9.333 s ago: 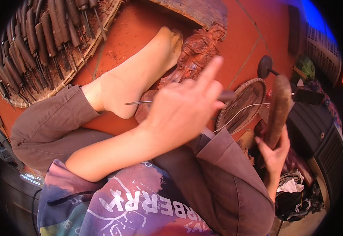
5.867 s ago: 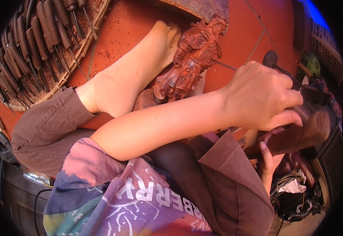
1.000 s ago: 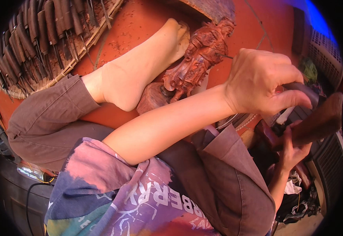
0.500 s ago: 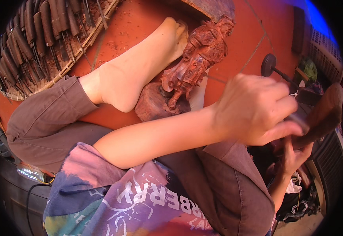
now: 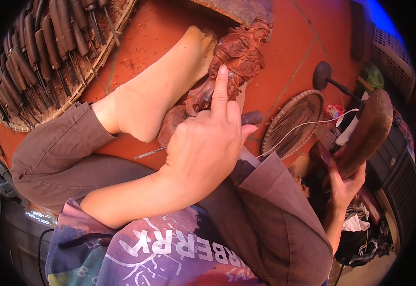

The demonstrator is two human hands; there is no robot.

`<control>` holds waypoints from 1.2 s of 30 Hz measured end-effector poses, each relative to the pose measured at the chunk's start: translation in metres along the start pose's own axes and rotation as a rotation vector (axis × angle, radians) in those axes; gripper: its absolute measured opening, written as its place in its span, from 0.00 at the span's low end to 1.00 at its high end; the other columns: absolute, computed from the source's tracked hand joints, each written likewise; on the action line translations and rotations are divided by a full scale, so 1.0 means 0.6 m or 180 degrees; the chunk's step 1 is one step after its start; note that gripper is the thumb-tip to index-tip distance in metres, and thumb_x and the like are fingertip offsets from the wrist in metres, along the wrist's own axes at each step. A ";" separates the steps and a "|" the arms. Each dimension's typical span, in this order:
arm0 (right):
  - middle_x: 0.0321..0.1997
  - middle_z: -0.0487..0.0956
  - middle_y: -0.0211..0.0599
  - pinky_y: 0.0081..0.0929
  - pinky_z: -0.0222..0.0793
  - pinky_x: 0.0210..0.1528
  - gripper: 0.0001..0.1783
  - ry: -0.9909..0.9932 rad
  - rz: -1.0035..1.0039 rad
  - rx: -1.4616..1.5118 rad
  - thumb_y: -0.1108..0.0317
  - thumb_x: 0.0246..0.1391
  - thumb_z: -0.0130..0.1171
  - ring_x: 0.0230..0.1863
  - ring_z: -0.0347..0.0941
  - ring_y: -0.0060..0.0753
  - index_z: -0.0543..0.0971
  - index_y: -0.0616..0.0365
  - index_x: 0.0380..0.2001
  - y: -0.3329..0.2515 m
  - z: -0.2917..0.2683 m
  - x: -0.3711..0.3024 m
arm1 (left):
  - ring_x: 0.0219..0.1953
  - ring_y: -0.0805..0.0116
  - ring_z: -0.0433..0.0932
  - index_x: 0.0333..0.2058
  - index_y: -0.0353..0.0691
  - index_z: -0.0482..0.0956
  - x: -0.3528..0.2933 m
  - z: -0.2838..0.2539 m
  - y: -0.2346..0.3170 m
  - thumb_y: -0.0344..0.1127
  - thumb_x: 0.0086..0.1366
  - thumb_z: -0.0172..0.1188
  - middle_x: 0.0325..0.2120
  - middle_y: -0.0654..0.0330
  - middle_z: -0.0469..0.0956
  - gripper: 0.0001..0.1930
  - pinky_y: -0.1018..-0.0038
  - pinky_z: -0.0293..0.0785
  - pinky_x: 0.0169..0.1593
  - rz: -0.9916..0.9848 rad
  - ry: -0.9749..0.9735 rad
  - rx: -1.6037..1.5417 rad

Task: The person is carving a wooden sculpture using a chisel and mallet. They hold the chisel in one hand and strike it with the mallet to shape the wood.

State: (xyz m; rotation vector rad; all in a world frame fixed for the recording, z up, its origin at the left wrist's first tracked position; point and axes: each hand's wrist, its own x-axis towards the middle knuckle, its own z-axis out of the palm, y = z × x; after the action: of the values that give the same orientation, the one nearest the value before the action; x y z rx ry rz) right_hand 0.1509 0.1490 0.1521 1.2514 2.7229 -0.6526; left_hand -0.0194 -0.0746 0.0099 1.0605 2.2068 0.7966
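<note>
A reddish-brown carved wooden figure [image 5: 239, 52] leans between my bare feet, its rough base partly behind my left hand. My left hand [image 5: 205, 131] is over the figure's lower part, index finger stretched out with its tip on the carved surface. The other fingers curl round a chisel [image 5: 251, 118]; its dark handle sticks out on the right and its thin metal blade on the left. Off to the right, my right hand [image 5: 345, 185] grips a dark wooden mallet [image 5: 372, 126], its long rounded head tilted upward.
Several wood-handled carving tools [image 5: 41, 47] lie in a wide woven tray [image 5: 91, 78] at upper left. A wooden block [image 5: 227, 8] is beyond the figure. On the right are a round woven basket [image 5: 294, 121], a white cable [image 5: 308, 123], a black round-ended stand [image 5: 322, 75] and a crate [image 5: 394, 59].
My left hand has swung left from beside the mallet to the figure, its index finger now extended onto the carving. The mallet in my right hand has shifted slightly left, and the basket has come into view.
</note>
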 end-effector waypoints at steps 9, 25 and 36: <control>0.41 0.77 0.36 0.24 0.68 0.48 0.22 -0.0256 -0.0282 -0.0321 0.79 0.46 0.65 0.41 0.73 0.25 0.73 0.65 0.46 0.005 -0.007 -0.002 | 0.23 0.68 0.79 0.33 0.37 0.72 0.014 0.013 0.031 0.51 0.66 0.57 0.59 0.37 0.68 0.20 0.75 0.74 0.24 0.0558 -0.0126 -0.0283; 0.35 0.78 0.36 0.20 0.70 0.40 0.26 0.0098 -0.0253 0.0444 0.81 0.46 0.65 0.33 0.75 0.25 0.72 0.70 0.51 0.001 0.005 -0.006 | 0.19 0.55 0.78 0.19 0.42 0.77 0.176 0.061 0.095 0.58 0.52 0.66 0.15 0.59 0.75 0.23 0.63 0.70 0.21 0.1550 0.1884 -0.2896; 0.35 0.78 0.37 0.24 0.70 0.44 0.18 0.0230 0.0001 0.0570 0.80 0.46 0.66 0.38 0.76 0.29 0.75 0.66 0.42 -0.016 0.012 -0.011 | 0.18 0.57 0.78 0.17 0.44 0.77 0.177 0.068 0.084 0.60 0.50 0.67 0.14 0.61 0.74 0.23 0.64 0.68 0.20 0.1637 0.1869 -0.3017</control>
State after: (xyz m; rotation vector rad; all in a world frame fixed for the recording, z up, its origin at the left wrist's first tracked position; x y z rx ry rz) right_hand 0.1473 0.1360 0.1504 1.3368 2.7739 -0.8856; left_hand -0.0226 0.0489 -0.0053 0.9296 1.5380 2.3130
